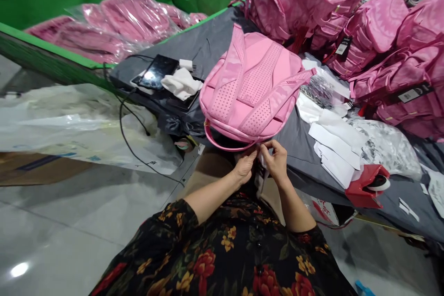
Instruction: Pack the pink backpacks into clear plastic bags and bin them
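Observation:
A pink backpack (256,78) lies at the table's front edge with its straps and padded back facing up. Its top loop hangs toward me. Just below that loop, my left hand (245,167) is closed, fingertips pinched together near the bag's edge; what they grip is hidden. My right hand (276,159) pinches the upper end of a black-and-white hang tag (261,178), which dangles between the two hands above my lap.
More pink backpacks (298,0) with tags crowd the right. Plastic-wrapped ones fill a green-lined bin (86,62) at left. A phone (159,72), crumpled tissue (182,83), white paper slips (335,148) and a red tape dispenser (366,187) lie on the grey-covered table. A black cable (121,120) droops off its left end.

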A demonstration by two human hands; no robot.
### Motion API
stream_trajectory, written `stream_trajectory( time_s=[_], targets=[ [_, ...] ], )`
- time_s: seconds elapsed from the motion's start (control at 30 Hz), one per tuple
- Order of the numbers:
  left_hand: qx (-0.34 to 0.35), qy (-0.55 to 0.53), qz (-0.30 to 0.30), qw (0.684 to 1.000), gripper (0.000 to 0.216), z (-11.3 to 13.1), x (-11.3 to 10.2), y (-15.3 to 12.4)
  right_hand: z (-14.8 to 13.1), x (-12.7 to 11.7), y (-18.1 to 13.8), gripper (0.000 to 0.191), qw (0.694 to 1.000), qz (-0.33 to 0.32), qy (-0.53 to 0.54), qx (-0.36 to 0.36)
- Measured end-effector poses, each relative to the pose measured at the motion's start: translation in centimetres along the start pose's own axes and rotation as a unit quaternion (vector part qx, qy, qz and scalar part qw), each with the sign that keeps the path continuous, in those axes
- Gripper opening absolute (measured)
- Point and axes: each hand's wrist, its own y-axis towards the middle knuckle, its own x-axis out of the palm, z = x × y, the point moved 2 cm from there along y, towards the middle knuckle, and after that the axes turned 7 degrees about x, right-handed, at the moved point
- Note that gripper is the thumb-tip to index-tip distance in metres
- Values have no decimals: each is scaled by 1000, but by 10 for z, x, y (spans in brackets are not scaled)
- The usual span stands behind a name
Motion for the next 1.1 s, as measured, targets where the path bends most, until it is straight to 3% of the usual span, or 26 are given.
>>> stream_trajectory(
  time_s=[0.1, 0.23, 0.3, 0.37, 0.47, 0.57, 0.67, 0.77, 0.87, 1.1],
  targets=[
    [-12, -12, -48, 999, 64, 7, 5, -5, 4, 0, 6, 27, 996, -25, 69, 55],
    [27, 42, -52, 997, 63, 16, 11, -4, 12, 3, 13, 33, 987, -63, 117, 95],
    [50, 71, -31, 996, 64, 18, 9, -3, 19, -3, 10, 32, 985, -34, 130, 108],
    [58, 102, -1, 993, 67, 17, 4, -4, 31, -21, 1, 32, 984, 37, 118, 126],
    [63, 150, 30, 986, 70, 15, -8, -9, 58, -75, -25, 34, 973, 136, 62, 177],
    [76, 194, 37, 977, 66, 13, -16, -9, 87, -157, -60, 33, 942, 249, -25, 222],
    [103, 235, 37, 966, 58, 11, -17, -6, 112, -245, -98, 30, 871, 382, -133, 280],
    [129, 265, 37, 955, 55, 10, -17, -5, 136, -303, -123, 26, 792, 451, -145, 385],
    [134, 278, 27, 951, 54, 9, -17, -6, 160, -319, -128, 32, 772, 449, -76, 443],
    [141, 270, 21, 952, 58, 14, -12, -8, 182, -312, -113, 32, 772, 457, -8, 442]
  ],
)
